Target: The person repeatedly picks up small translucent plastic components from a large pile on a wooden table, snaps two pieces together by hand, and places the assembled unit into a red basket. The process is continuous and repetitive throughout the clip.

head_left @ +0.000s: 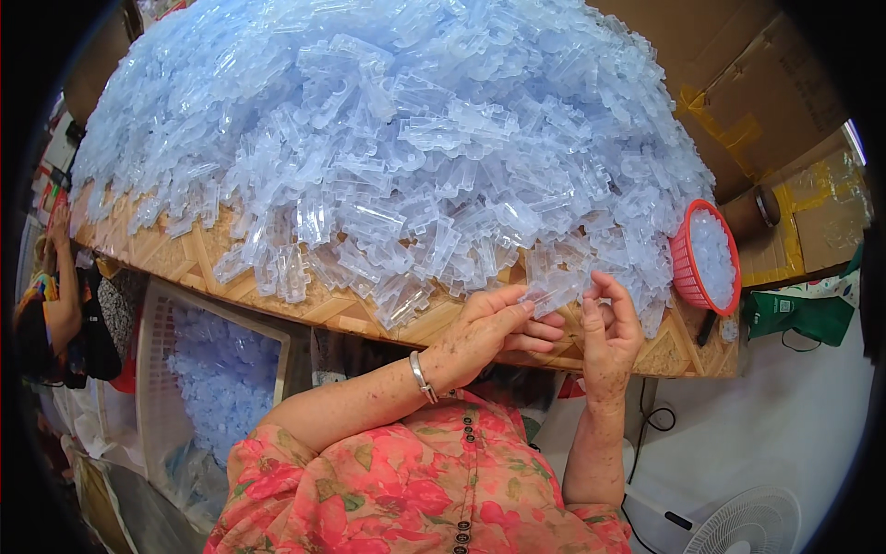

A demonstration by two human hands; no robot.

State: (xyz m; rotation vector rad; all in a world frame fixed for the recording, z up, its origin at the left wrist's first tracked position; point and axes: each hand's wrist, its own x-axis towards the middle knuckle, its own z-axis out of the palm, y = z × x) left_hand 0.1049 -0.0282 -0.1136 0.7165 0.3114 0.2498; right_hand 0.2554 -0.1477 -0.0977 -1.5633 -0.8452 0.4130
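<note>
In front of me, a large heap of clear, bluish plastic pieces (443, 138) covers the table. My left hand (484, 337), with a silver bangle on its wrist, pinches one clear plastic piece (554, 292) between thumb and fingers at the table's front edge. Close on the right, my right hand (611, 337) is raised with its fingers curled. Its thumb and index fingertips come near the far end of that piece. Whether they grip it or something smaller is too hard to make out against the see-through heap.
A red basket (684, 263) of small translucent pieces sits at the table's right end. Below the table on the left stands a pale crate (152, 369) filled with similar pieces. Cardboard boxes (766, 102), a green bag (803, 319) and a fan (752, 522) are on the right. Another person's arm (65, 277) shows far left.
</note>
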